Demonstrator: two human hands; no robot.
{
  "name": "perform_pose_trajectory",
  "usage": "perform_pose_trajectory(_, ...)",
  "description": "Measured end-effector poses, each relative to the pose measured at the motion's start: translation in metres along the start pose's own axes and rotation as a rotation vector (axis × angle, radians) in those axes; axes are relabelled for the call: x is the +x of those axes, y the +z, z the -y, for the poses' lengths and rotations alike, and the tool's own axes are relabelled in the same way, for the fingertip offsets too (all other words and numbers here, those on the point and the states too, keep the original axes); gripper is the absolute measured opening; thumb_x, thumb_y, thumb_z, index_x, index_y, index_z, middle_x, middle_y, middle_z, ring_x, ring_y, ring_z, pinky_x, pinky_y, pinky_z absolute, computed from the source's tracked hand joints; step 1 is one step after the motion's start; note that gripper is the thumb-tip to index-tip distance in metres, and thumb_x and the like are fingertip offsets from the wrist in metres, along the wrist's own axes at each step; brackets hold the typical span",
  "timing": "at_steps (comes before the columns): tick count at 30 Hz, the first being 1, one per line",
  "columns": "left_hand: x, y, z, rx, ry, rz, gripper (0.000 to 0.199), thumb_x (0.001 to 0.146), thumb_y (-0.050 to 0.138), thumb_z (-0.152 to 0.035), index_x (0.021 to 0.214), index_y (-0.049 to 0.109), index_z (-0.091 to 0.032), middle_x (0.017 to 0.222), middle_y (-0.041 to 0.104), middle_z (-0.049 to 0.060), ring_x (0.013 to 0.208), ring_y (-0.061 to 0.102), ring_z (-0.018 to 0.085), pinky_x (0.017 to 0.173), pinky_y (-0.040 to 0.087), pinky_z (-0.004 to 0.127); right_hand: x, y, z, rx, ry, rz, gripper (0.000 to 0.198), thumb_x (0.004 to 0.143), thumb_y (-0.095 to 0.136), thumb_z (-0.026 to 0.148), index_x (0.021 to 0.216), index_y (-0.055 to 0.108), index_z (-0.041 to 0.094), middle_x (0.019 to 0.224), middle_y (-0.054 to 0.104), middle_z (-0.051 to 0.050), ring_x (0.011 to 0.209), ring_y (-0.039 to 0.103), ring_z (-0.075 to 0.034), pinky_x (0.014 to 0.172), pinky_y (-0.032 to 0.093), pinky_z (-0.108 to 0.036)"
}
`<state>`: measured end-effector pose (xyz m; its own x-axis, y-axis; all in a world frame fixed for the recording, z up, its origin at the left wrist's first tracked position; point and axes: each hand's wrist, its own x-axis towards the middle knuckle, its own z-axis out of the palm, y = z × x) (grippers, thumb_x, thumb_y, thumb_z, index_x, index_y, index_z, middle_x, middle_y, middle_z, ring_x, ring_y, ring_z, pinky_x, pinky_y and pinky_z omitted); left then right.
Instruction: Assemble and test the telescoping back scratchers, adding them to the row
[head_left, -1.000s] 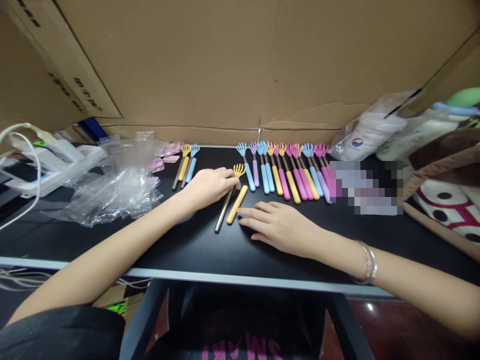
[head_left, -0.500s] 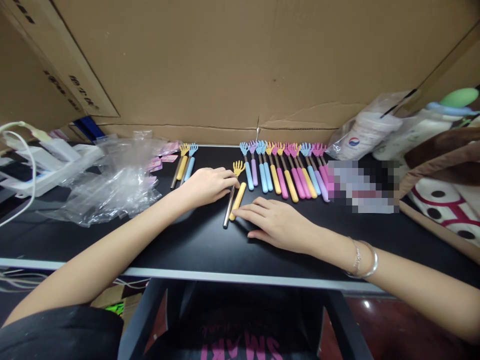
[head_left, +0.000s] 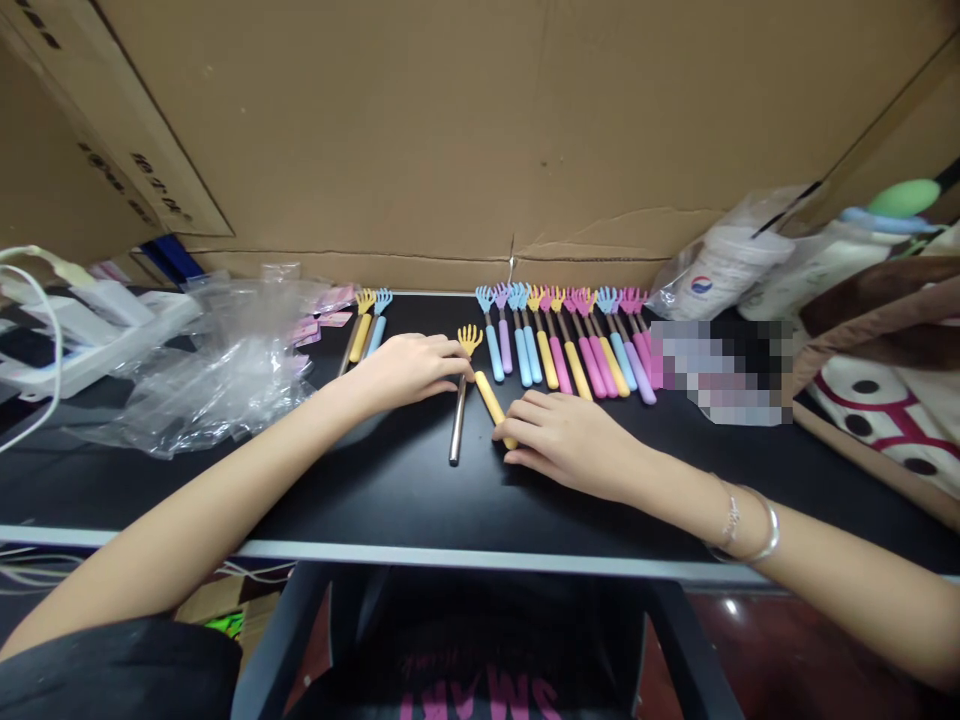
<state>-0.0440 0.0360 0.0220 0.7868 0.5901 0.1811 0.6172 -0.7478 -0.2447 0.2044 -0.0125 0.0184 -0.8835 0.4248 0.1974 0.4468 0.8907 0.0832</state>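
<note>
My left hand (head_left: 427, 367) is closed on a back scratcher (head_left: 457, 430), whose yellow claw (head_left: 470, 340) points away from me and whose bare metal rod points toward me. Just right of the rod, a loose yellow handle sleeve (head_left: 491, 408) lies slanted, its near end pinched in the fingers of my right hand (head_left: 551, 435). Sleeve and rod are apart. Beyond my right hand, several back scratchers (head_left: 551, 360) with blue, purple, yellow and pink handles lie in a row. Left of my left hand are a yellow back scratcher (head_left: 361, 338) and a blue one (head_left: 377, 332), partly covered by my arm.
Crumpled clear plastic bags (head_left: 232, 380) and pink cards (head_left: 334, 320) lie at the left, near a white power strip (head_left: 112, 345). A bagged cup (head_left: 739, 270) and a cloth bag (head_left: 877, 400) stand at the right. A cardboard wall (head_left: 375, 120) closes off the back.
My right hand has moved slightly right with the sleeve's near end, so the sleeve has swung from beside the rod to a slant away from it. My left hand stays on the back scratcher.
</note>
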Motion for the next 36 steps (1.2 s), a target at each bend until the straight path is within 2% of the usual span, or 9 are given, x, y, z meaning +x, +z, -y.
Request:
perform_pose_trajectory(4,-0.001,-0.001,0.003,-0.013,0.010,0.013,0.022,0.089,0.053,-0.034,0.108,0.061,-0.026,0.109,0.062,0.002,0.095,0.058,0.016,0.081,0.042,0.025,-0.007,-0.013,-0.007,-0.004,0.009,0.049,0.026,0.092,0.042,0.032,0.085,0.063,0.018,0.078,0.061,-0.003,0.074,0.052,-0.013,0.065,0.034,-0.025)
perform_pose_trajectory(11,0.000,-0.007,0.001,-0.037,0.008,0.018,0.023,0.088,0.052,-0.043,0.102,0.064,-0.027,0.099,0.063,0.001,0.090,0.059,0.015,0.077,0.040,0.025,-0.021,-0.037,-0.014,0.087,0.105,0.252,0.019,0.087,0.052,0.034,0.077,0.060,0.020,0.071,0.059,0.000,0.065,0.052,-0.011,0.058,0.030,-0.024)
perform_pose_trajectory(16,0.000,-0.010,-0.002,-0.042,0.012,0.013,0.021,0.087,0.054,-0.042,0.092,0.066,-0.025,0.085,0.063,0.001,0.084,0.058,0.014,0.072,0.038,0.024,-0.024,-0.041,-0.021,0.126,0.193,0.352,0.012,0.082,0.057,0.031,0.075,0.055,0.021,0.067,0.057,0.002,0.060,0.051,-0.010,0.053,0.025,-0.023)
perform_pose_trajectory(23,-0.001,-0.014,-0.006,-0.123,-0.058,0.056,0.013,0.084,0.060,-0.039,0.087,0.065,-0.027,0.081,0.062,-0.004,0.077,0.059,0.010,0.056,0.030,0.022,-0.035,-0.042,-0.038,0.130,0.372,0.482,0.012,0.078,0.058,0.029,0.074,0.049,0.022,0.063,0.054,0.005,0.053,0.047,-0.009,0.048,0.022,-0.023)
perform_pose_trajectory(27,0.000,-0.016,-0.009,-0.168,-0.059,0.089,0.011,0.083,0.062,-0.038,0.085,0.064,-0.028,0.077,0.062,-0.007,0.073,0.058,0.009,0.054,0.028,0.021,-0.043,-0.047,-0.044,0.135,0.425,0.551,0.012,0.074,0.060,0.027,0.074,0.049,0.022,0.065,0.055,0.004,0.055,0.049,-0.010,0.048,0.024,-0.023)
perform_pose_trajectory(31,0.001,-0.015,-0.015,-0.196,-0.039,0.055,0.017,0.086,0.057,-0.042,0.088,0.064,-0.027,0.077,0.063,-0.005,0.072,0.058,0.009,0.054,0.028,0.021,-0.047,-0.054,-0.047,0.142,0.459,0.554,0.016,0.077,0.057,0.037,0.075,0.050,0.022,0.068,0.058,0.002,0.055,0.050,-0.011,0.049,0.025,-0.023)
perform_pose_trajectory(36,0.002,-0.012,-0.027,-0.213,-0.029,0.003,0.020,0.088,0.053,-0.042,0.094,0.062,-0.025,0.080,0.062,-0.003,0.074,0.058,0.010,0.057,0.032,0.021,-0.046,-0.046,-0.049,0.051,0.477,0.431,0.039,0.082,0.044,0.060,0.083,0.051,0.022,0.069,0.059,0.000,0.052,0.049,-0.011,0.049,0.023,-0.023)
